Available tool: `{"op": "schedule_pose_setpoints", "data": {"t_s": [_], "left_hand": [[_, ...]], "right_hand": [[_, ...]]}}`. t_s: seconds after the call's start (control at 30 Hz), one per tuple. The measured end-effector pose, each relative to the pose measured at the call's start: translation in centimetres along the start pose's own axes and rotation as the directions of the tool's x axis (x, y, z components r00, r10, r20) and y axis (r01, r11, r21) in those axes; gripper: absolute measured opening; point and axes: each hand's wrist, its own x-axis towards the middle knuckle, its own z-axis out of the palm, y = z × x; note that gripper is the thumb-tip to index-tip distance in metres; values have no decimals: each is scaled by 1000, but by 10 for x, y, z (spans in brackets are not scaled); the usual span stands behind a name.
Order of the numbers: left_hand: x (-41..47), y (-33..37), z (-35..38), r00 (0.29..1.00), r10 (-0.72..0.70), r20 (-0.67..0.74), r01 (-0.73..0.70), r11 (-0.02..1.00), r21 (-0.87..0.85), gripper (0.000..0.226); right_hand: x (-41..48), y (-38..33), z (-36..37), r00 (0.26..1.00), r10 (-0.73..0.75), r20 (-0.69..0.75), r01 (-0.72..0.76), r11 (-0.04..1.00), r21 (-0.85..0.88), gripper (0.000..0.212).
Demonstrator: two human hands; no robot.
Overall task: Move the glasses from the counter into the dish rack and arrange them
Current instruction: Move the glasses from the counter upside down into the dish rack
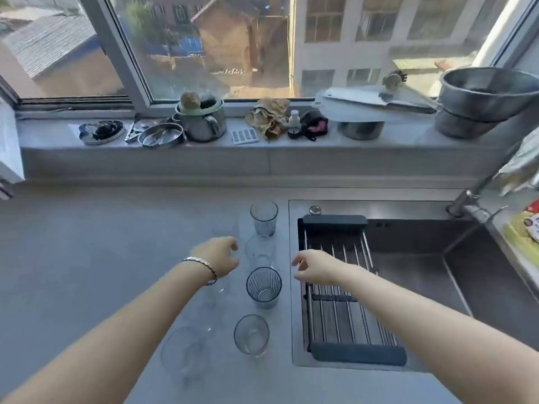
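Note:
Several glasses stand upright on the grey counter point(87, 243) left of the sink. A ribbed blue-tinted glass point(264, 217) is farthest, a clear glass point(260, 252) sits behind a second ribbed glass point(264, 287), and a smooth glass point(251, 335) is nearest. Fainter clear glasses point(184, 352) stand in a left column, partly hidden by my left arm. The wire dish rack point(347, 319) with dark end grips spans the sink's left side and holds nothing. My left hand point(221, 258) hovers open beside the clear glass. My right hand point(316, 266) hovers open over the rack's left edge.
The steel sink point(437, 275) lies to the right, with its faucet point(466, 198) at the back right. The window sill holds pots point(202, 122), a metal dish point(161, 135), rags point(269, 115), a cleaver on a board point(376, 99) and stacked steel basins point(481, 97).

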Motion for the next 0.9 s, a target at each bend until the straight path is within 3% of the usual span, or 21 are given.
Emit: {"op": "schedule_pose_setpoints", "data": {"t_s": [0.17, 0.27, 0.37, 0.5, 0.67, 0.8, 0.9], "left_hand": [[-18, -37, 39, 997, -81, -13, 81, 997, 1, 51], [-10, -49, 43, 980, -190, -57, 183, 977, -106, 73], [3, -54, 47, 967, -255, 9, 250, 937, -244, 77], [28, -59, 59, 966, -249, 65, 257, 947, -193, 77], [38, -60, 62, 960, -282, 2, 280, 952, -126, 70], [18, -50, 40, 958, -214, -189, 205, 977, -65, 68], [-6, -31, 14, 919, -200, -341, 139, 971, -197, 71]], "right_hand": [[11, 5, 40, 997, 29, 76, -32, 999, 43, 76], [20, 4, 65, 1000, -20, -14, 21, 991, 132, 86], [28, 2, 93, 986, 23, -165, 21, 966, 257, 94], [34, -1, 119, 933, 119, -340, 34, 911, 412, 88], [33, -3, 119, 921, 171, -350, 39, 854, 519, 79], [11, 13, 97, 917, 155, -367, 73, 839, 539, 65], [-10, 33, 67, 933, 156, -324, 67, 809, 584, 61]]}}
